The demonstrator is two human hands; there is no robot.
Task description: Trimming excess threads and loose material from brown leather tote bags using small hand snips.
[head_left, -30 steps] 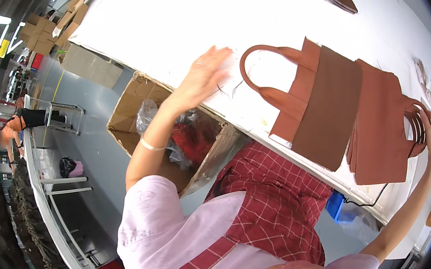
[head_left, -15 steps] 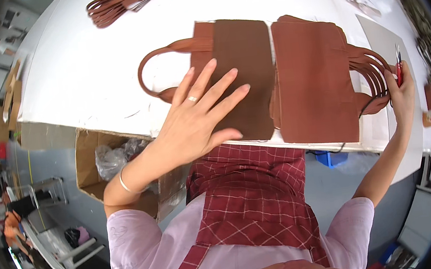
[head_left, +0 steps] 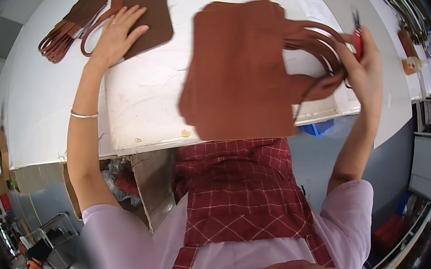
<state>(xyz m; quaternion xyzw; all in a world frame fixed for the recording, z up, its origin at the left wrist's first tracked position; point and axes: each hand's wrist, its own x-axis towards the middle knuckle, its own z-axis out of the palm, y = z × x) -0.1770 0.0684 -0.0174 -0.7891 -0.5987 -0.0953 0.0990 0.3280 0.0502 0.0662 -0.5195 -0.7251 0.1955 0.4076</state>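
Observation:
My left hand (head_left: 118, 38) lies flat, fingers stretched, on a dark brown bag panel (head_left: 152, 22) with a strap handle at the far left of the table. At the right, a stack of reddish-brown bag panels (head_left: 240, 70) reaches over the near table edge, its several looped handles (head_left: 317, 43) pointing right. My right hand (head_left: 364, 67) is closed round red-handled snips (head_left: 359, 44), blades pointing away from me. Its fingers also meet the handle loops; whether they grip them I cannot tell. A dark cord hangs by the loops.
More brown bag pieces with bunched handles (head_left: 58, 41) lie at the far left of the white table (head_left: 142, 100). A grey board (head_left: 380, 89) rests at the right. Below the table's left edge stands an open cardboard box (head_left: 152, 187) with plastic bags; a blue bin (head_left: 318, 128) is under the right.
My left hand has moved the dark brown panel away to the far left. The reddish-brown stack and my right hand with the snips have shifted left in view.

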